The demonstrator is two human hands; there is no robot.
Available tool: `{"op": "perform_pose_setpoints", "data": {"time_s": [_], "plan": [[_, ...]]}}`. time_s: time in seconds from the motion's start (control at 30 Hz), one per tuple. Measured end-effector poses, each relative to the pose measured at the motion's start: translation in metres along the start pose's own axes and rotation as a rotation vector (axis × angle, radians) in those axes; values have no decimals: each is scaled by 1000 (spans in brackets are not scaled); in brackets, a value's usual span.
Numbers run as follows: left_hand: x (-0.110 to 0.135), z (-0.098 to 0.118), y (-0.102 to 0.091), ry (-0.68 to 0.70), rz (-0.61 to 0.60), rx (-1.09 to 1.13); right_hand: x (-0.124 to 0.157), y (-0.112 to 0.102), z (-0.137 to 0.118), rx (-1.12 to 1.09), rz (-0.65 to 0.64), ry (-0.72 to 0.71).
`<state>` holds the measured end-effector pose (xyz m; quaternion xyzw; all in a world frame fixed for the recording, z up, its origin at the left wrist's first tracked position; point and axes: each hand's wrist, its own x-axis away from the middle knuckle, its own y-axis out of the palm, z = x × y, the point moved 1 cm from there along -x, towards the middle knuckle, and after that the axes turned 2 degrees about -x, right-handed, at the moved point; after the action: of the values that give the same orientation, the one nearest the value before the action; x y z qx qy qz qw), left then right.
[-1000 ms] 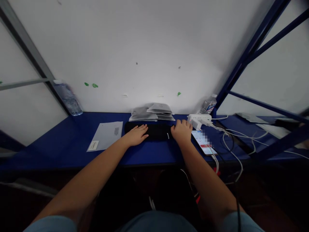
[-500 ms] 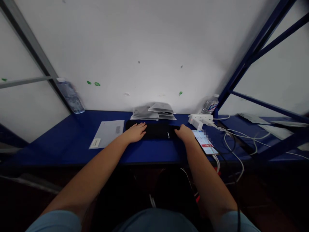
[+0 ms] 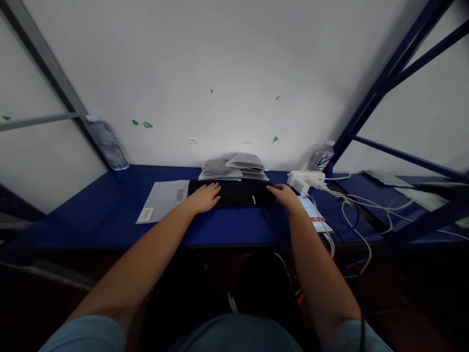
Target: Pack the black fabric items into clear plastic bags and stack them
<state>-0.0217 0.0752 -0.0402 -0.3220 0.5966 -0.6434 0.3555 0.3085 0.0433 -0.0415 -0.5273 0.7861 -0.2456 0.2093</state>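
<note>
A folded black fabric piece (image 3: 236, 194) with small white lettering near its right end lies lengthwise on the blue table (image 3: 227, 232). My left hand (image 3: 205, 197) rests flat on its left part, fingers stretched out and palm down. At the right end, my right hand (image 3: 286, 195) has its thumb and fingertips closed on the edge of the fabric; the hand's underside is hidden. A clear flat plastic bag (image 3: 161, 198) with a white label lies left of the fabric, its right edge touching or nearly touching it.
Several packed plastic bags (image 3: 234, 168) are stacked against the wall. On the right are a white power strip (image 3: 307, 177), tangled cables (image 3: 346, 205), a lit phone (image 3: 314, 213) and a bottle (image 3: 321, 155). Another bottle (image 3: 108, 144) stands at the left, beside the metal frame.
My right hand has shifted slightly right and its fingers lie straighter along the fabric's end. The left hand stays flat on the fabric. The view has tilted slightly.
</note>
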Motion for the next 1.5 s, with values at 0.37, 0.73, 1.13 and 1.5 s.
{"op": "perform_pose_setpoints", "data": {"time_s": [0.37, 0.73, 1.13, 1.5], "plan": [[-3, 3, 4, 85, 29, 90, 13, -14, -15, -15, 151, 35], [-3, -3, 2, 0, 54, 36, 44, 17, -77, 400, 71, -493], [-4, -3, 7, 9, 40, 4, 58, 68, -101, 668, -317, -778], [-3, 2, 2, -4, 2, -19, 35, 56, -52, 566, -435, -654]]}}
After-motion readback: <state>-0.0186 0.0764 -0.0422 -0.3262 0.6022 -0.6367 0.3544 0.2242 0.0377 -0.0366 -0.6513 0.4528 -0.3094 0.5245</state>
